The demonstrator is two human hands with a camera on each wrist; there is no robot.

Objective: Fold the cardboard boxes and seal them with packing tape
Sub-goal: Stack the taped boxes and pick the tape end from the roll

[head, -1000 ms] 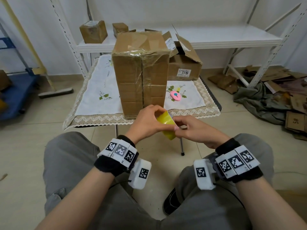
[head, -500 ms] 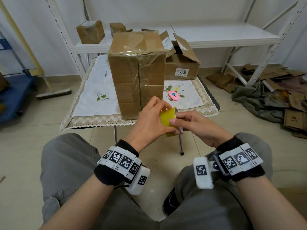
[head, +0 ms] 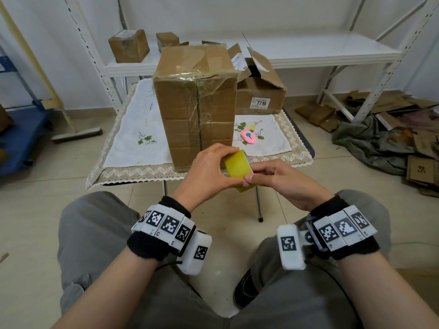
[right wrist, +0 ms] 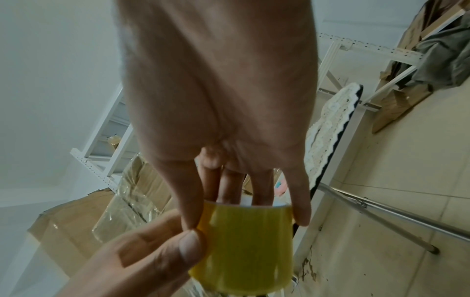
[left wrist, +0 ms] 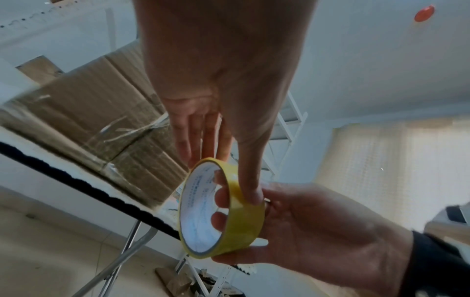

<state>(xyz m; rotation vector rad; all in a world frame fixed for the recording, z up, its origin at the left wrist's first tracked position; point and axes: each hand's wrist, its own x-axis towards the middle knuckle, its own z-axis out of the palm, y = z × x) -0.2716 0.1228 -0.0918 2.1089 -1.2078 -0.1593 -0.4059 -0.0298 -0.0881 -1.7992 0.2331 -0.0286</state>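
A yellow packing tape roll (head: 237, 168) is held between both hands, in front of the table's near edge. My left hand (head: 212, 163) pinches it: the thumb lies on the outer band and the fingers reach over the far rim of the tape roll (left wrist: 236, 213). My right hand (head: 266, 178) grips the tape roll (right wrist: 244, 247) from the other side, with fingers inside the white core. A tall cardboard box (head: 197, 103), wrapped in clear tape, stands upright on the table (head: 133, 172) just beyond the hands. Behind it, a lower box (head: 260, 96) labelled 7719 has its flaps open.
A pink cutter (head: 248, 137) lies on the white cloth right of the tall box. Small boxes (head: 129, 45) sit on the white shelf behind. Flattened cardboard and a grey cloth (head: 370, 141) cover the floor at right. A blue cart (head: 21, 138) stands at left.
The tape roll has turned a little between the two hands and risen slightly. Both hands keep their hold on it. The boxes have not moved.
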